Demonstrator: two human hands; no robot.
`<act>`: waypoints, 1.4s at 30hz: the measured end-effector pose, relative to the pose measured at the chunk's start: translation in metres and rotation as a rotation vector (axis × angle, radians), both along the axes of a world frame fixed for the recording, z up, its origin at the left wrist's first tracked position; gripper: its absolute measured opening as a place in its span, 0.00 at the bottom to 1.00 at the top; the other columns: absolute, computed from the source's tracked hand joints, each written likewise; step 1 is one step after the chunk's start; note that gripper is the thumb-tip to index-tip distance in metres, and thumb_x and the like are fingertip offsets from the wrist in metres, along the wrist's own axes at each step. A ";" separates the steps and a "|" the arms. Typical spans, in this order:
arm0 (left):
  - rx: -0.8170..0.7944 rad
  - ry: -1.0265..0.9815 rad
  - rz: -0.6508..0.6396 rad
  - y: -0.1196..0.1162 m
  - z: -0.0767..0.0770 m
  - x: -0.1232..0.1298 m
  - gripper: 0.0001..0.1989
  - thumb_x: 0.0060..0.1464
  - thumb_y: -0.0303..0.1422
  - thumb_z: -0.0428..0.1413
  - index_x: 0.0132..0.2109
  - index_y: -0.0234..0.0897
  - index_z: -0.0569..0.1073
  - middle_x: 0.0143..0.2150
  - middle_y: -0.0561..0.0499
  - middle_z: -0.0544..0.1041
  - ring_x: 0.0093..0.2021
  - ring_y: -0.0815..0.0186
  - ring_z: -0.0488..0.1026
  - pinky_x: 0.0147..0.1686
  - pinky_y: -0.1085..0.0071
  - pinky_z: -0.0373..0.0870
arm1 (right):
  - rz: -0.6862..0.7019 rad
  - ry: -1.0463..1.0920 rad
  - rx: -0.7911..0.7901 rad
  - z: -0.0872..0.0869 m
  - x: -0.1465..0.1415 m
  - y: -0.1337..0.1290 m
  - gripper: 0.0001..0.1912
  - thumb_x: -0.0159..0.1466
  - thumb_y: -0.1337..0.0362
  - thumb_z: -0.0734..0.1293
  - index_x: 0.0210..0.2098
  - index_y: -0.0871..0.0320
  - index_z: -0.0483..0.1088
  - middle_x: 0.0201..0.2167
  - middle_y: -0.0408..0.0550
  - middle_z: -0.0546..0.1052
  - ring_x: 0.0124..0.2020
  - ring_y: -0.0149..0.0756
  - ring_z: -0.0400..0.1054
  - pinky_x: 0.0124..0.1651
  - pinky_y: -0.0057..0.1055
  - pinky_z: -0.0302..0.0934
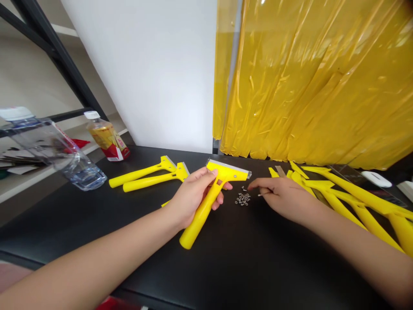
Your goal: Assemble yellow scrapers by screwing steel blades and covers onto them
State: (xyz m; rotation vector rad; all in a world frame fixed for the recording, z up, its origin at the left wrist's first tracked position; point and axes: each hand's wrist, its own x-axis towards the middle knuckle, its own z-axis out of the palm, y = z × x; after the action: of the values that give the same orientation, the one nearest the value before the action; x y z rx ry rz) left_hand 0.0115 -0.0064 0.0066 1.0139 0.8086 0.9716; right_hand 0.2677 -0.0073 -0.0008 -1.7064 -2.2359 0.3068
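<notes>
Scraper (204, 215) clamped in your left hand (190, 198), yellow handle angled down, blade head up near frame centre; grip firmly, with your fingers clear of the metal edge. Your right hand (282, 200) has its fingers together, apparently pinching a small screw (260, 194) just beside the loose screw pile (242, 198). Black bench top (226, 267) carries more yellow scrapers (145, 180) on both sides; yellow plastic strip curtain (309, 86) hangs upper right, clear plastic bottle (61, 159) lies left.

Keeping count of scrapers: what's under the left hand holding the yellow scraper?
On the black table top, a small yellow tip pokes out beside the left hand gripping the yellow scraper. The hand and wrist cover the rest, so whether it is another scraper cannot be seen.
</notes>
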 end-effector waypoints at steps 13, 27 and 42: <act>-0.038 0.035 -0.066 -0.001 -0.003 0.002 0.10 0.69 0.38 0.54 0.43 0.35 0.69 0.42 0.41 0.82 0.23 0.69 0.73 0.20 0.74 0.67 | 0.145 -0.190 0.003 -0.008 0.004 0.005 0.25 0.62 0.70 0.62 0.51 0.44 0.82 0.33 0.44 0.83 0.35 0.41 0.77 0.40 0.36 0.66; -0.064 0.039 -0.081 0.002 -0.003 0.001 0.12 0.68 0.38 0.56 0.41 0.32 0.73 0.42 0.38 0.83 0.24 0.69 0.74 0.21 0.75 0.68 | 0.195 -0.243 0.046 -0.008 0.004 0.005 0.16 0.65 0.66 0.62 0.43 0.47 0.81 0.32 0.48 0.81 0.35 0.43 0.74 0.42 0.37 0.61; -0.098 0.001 -0.477 -0.017 0.006 0.004 0.11 0.67 0.35 0.57 0.42 0.31 0.80 0.44 0.37 0.83 0.28 0.69 0.78 0.23 0.79 0.71 | 0.068 0.569 -0.390 0.006 -0.012 -0.005 0.19 0.69 0.46 0.62 0.40 0.56 0.72 0.32 0.45 0.78 0.29 0.34 0.70 0.31 0.30 0.61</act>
State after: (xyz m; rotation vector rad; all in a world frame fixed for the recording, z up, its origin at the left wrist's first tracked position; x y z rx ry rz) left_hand 0.0151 -0.0237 0.0126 1.0585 0.5703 0.5183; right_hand 0.2561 -0.0126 0.0055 -1.4570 -1.8827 1.1485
